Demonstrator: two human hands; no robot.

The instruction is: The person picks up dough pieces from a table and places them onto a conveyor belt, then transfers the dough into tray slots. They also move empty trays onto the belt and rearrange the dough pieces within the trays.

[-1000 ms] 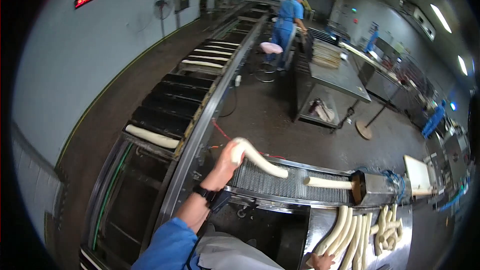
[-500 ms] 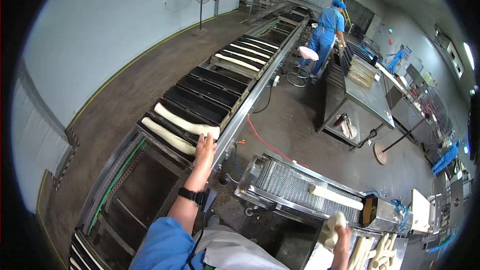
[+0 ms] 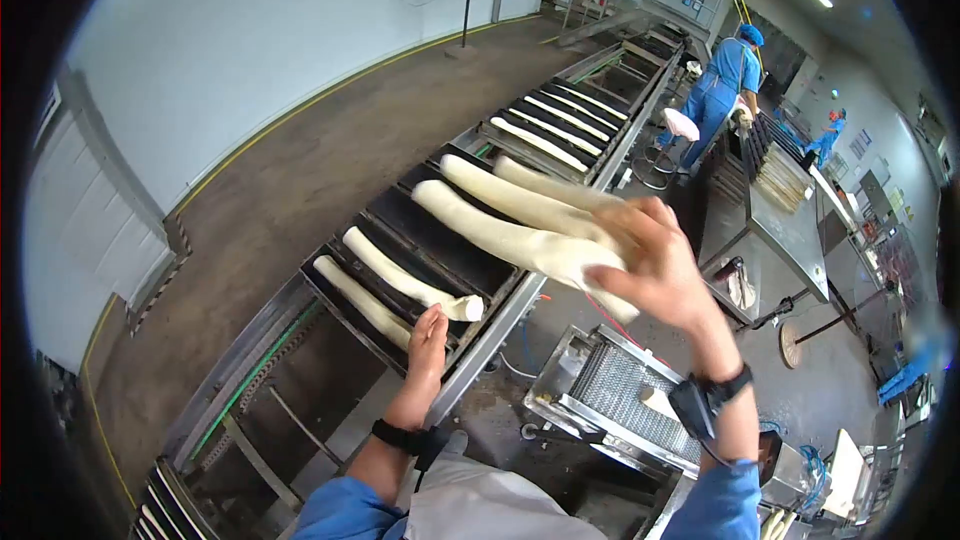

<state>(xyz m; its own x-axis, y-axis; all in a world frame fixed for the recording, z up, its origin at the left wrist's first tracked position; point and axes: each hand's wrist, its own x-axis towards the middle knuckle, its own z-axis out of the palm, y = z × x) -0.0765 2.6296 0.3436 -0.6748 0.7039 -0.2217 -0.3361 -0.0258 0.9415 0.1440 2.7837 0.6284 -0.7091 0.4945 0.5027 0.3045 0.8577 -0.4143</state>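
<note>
My right hand [image 3: 662, 258], slightly blurred, is raised over the side rail and gripped around the near ends of three long pale dough logs [image 3: 500, 230]. Their far ends reach out above the black baking trays [image 3: 400, 215]. My left hand [image 3: 427, 348] is at the near ends of two dough logs lying in the nearest trays, its fingers stretched out. One of these, a dough log [image 3: 395, 268], has its end bent up beside my fingertips. The other, a dough log [image 3: 360, 302], runs alongside it, its near end against my hand.
The tray line [image 3: 560, 125] runs away ahead, with more filled trays. A mesh conveyor [image 3: 625, 380] carrying a dough piece [image 3: 657, 402] stands at lower right. Beyond, a person in blue [image 3: 725, 80] works at a metal table [image 3: 775, 240]. A stool [image 3: 680, 125] stands nearby.
My right hand has come up from the conveyor's side at lower right with dough logs and is now over the trays. My left hand stays by the nearest dough logs. The view has shifted.
</note>
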